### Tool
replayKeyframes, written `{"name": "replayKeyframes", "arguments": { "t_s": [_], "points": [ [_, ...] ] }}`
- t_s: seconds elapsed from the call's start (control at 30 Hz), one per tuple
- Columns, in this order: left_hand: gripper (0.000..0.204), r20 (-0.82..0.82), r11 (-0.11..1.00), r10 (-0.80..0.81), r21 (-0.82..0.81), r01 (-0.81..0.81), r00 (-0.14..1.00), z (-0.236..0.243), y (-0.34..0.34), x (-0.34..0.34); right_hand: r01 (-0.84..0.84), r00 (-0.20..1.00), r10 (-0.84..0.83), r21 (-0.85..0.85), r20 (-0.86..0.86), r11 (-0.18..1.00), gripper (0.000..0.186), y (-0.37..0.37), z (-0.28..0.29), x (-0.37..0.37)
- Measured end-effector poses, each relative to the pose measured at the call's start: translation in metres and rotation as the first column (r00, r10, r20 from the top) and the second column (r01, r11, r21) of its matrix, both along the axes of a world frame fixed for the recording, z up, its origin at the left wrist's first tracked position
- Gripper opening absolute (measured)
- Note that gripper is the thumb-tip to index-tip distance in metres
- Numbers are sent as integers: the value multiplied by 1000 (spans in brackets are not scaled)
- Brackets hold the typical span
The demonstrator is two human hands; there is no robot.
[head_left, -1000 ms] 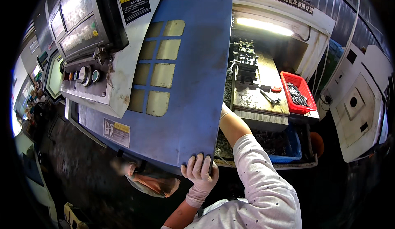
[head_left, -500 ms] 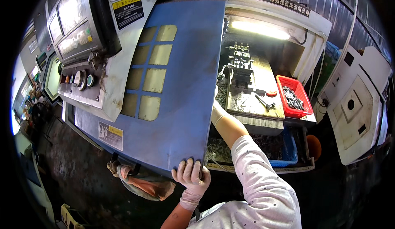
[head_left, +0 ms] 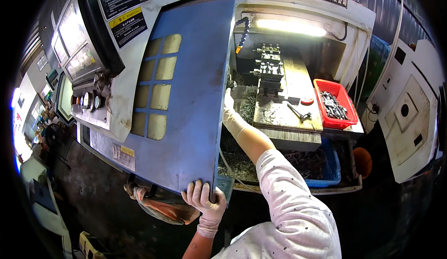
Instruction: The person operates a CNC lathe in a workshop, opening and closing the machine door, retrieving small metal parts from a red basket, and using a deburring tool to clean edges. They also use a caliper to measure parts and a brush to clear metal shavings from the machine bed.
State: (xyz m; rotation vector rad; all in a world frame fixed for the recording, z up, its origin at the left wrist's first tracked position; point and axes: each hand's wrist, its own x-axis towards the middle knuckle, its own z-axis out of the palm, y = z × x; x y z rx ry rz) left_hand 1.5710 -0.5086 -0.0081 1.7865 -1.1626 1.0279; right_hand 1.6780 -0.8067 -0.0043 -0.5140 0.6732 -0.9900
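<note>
A blue sliding door [head_left: 195, 86] with several small window panes covers the left part of a white machine tool. My left hand [head_left: 205, 198], in a white glove, has its fingers wrapped over the door's lower right corner. My gloved right hand [head_left: 229, 104] reaches into the machine just beside the door's edge, close to a metal part [head_left: 233, 83]. Its fingers are partly hidden there and I cannot tell what they touch. Inside stands a tool block [head_left: 270, 70] on a table plate [head_left: 279, 114], with a dark wrench-like tool [head_left: 299, 113] lying in front.
A red basket [head_left: 344, 119] of small metal parts stands right of the plate. Below is a blue basket [head_left: 333, 166]. An orange-tipped coolant hose [head_left: 244, 33] hangs inside. The control panel [head_left: 91, 103] juts out at left; a rag [head_left: 163, 207] hangs under the door.
The door has slid left with my left hand on it, widening the opening. The coolant hose now shows. My right hand has shifted left too, and more of it is visible.
</note>
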Motion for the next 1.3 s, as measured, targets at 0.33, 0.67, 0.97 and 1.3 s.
{"name": "replayKeyframes", "arguments": {
  "t_s": [0.33, 0.67, 0.97, 1.3],
  "points": [
    [44, -1, 995, -15, 98, 15, 1000, 8, 0, -4, -30, 999, 29, -67, -18, 997, 45, 0, 22, -52],
    [43, 4, 992, 115, 54, -115, 993, 9, 15, 1, 82, 593, -615, -721, -520, 688, 28, 89, -32, -392],
    [42, 56, 963, 269, -41, -267, 961, 9, 7, 18, 180, -39, 5, -2, -999, 984, 46, 16, -192, -604],
    [43, -48, 908, 410, -70, -413, 911, 10, -7, 8, -588, -160, -895, -689, -416, 425, 20, -125, -23, -516]
  ]
}}
